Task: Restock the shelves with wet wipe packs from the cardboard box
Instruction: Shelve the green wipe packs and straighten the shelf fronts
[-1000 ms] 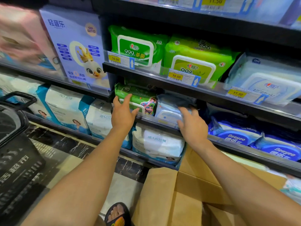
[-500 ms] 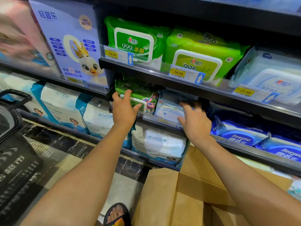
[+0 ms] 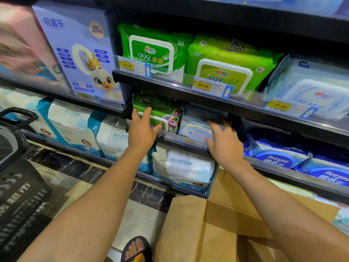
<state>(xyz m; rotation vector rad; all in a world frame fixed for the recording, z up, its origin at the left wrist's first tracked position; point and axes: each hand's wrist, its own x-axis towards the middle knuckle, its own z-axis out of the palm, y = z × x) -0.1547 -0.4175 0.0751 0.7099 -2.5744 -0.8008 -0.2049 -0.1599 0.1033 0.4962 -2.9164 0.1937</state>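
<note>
**A:** What are you seeing through the head camera?

**B:** I'm looking down at both bare hands reaching into the middle shelf (image 3: pixel 170 138). The left hand (image 3: pixel 142 132) is lying flat against the front of a green wet wipe pack (image 3: pixel 159 108), fingers spread, thumb out toward the pack's white lid. That grip is not closing around anything; it is only pressing on the face of the pack.

**A:** And the other one?

**B:** The right hand (image 3: pixel 224 143) is sitting on a pale blue wet wipe pack (image 3: pixel 194 129) just beside the green one. Its fingers are curling over the pack's upper right edge, fingertips going into the dark gap under the shelf above, so I'm reading that grip as loosely wrapped on the pack. I cannot tell how firmly.

**A:** Where are the packs relative to the hands?

**B:** Both packs are standing at the shelf's front lip, touching each other, each directly under its own hand. The cardboard box (image 3: pixel 217 229) is sitting open on the floor below my right forearm, well under the shelf.

**A:** Anything around them?

**B:** Dark blue packs (image 3: pixel 277 156) are lying to the right on the same shelf. Bright green packs (image 3: pixel 154 48) are sitting on the shelf above, behind yellow price tags (image 3: pixel 203 85). A black basket (image 3: pixel 17 167) is showing at the left edge.
</note>
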